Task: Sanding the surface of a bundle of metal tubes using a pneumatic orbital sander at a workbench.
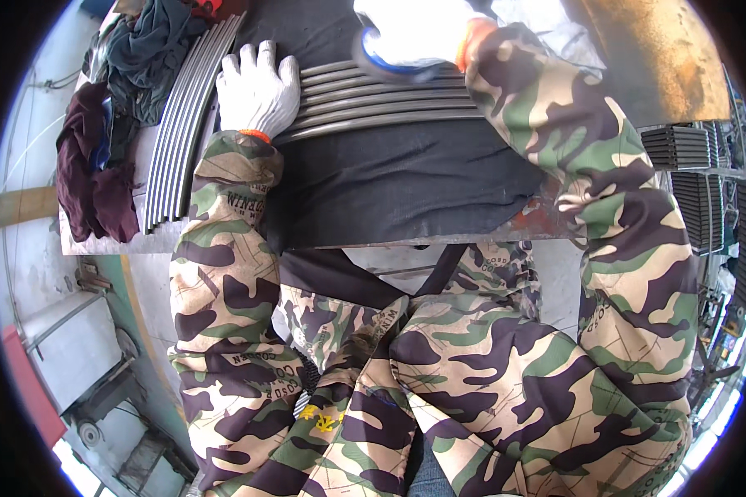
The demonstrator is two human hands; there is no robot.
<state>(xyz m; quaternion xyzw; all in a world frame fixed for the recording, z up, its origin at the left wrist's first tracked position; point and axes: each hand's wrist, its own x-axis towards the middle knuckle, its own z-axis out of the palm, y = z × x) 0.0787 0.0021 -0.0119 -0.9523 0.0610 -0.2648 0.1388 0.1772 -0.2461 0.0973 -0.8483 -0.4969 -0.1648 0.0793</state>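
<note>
My left hand (259,89), in a white knit glove, lies flat with fingers spread on the left end of a row of grey metal strips (373,103). The strips lie side by side on a black cloth (389,182) covering the workbench. My right hand (406,31), also gloved in white, grips a round blue-edged disc tool (394,68) and presses it down on the strips near their middle. Both forearms wear camouflage sleeves.
A second bundle of curved grey strips (182,124) lies on the bench to the left. Crumpled dark and maroon clothes (99,166) sit at the far left. Stacked black parts (696,182) stand at the right. A rusty brown plate (655,50) lies at the back right.
</note>
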